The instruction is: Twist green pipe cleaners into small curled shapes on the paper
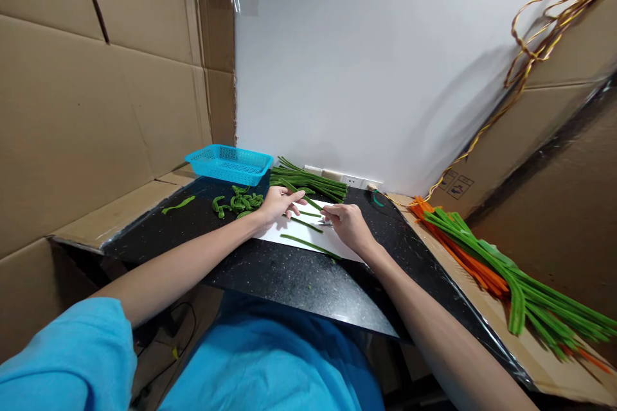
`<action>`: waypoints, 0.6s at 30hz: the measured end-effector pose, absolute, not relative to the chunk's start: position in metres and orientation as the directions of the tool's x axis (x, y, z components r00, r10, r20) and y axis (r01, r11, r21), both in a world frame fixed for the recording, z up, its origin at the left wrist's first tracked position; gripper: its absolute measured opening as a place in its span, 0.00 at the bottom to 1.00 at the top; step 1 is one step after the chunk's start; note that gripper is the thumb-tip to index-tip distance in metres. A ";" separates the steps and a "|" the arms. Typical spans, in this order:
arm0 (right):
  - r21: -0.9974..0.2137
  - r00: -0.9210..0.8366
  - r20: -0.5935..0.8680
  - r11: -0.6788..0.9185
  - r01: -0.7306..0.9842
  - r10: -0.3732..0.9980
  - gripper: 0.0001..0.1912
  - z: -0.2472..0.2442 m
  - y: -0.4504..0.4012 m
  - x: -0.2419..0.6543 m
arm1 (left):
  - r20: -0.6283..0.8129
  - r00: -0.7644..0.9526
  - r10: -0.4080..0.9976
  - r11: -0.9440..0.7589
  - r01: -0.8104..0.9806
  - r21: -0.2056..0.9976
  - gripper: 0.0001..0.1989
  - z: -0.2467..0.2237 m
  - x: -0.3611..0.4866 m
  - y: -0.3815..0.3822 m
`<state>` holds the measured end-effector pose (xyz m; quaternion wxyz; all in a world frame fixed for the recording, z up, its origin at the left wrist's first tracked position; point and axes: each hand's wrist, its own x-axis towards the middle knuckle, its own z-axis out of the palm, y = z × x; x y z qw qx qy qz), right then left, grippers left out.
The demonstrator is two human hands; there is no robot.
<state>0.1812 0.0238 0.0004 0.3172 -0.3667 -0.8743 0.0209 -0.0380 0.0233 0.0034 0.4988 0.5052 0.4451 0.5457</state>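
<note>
Hands (pixel 278 207) (pixel 348 225) over paper (pixel 288 228), tabletop margin (pixel 289 275) in front

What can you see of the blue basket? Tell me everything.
The blue basket is shallow and roughly rectangular, with a rim and perforated walls and floor; it looks like plastic. It sits upright at the back left of the black tabletop, left of the dark green bundle. Neither the left hand nor the right hand touches it.

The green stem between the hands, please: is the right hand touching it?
Touching: the head view shows the right hand pinching the green stem at one end.
</note>
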 end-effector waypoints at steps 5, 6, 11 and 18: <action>-0.285 -0.509 0.553 0.724 0.628 0.659 0.21 -0.001 0.024 0.180 | 0.106 0.002 0.994 -0.105 -0.096 0.990 0.11 0.004 -0.038 0.024; -0.287 -0.505 0.554 0.721 0.631 0.662 0.21 -0.002 0.024 0.180 | 0.104 0.001 0.995 -0.103 -0.097 0.990 0.11 0.004 -0.038 0.024; -0.281 -0.498 0.560 0.717 0.638 0.662 0.21 -0.003 0.023 0.178 | 0.093 -0.006 0.996 -0.093 -0.095 0.991 0.11 0.006 -0.037 0.023; -0.286 -0.482 0.562 0.705 0.649 0.672 0.19 -0.002 0.024 0.179 | 0.090 -0.006 0.996 -0.090 -0.105 0.990 0.11 0.005 -0.037 0.023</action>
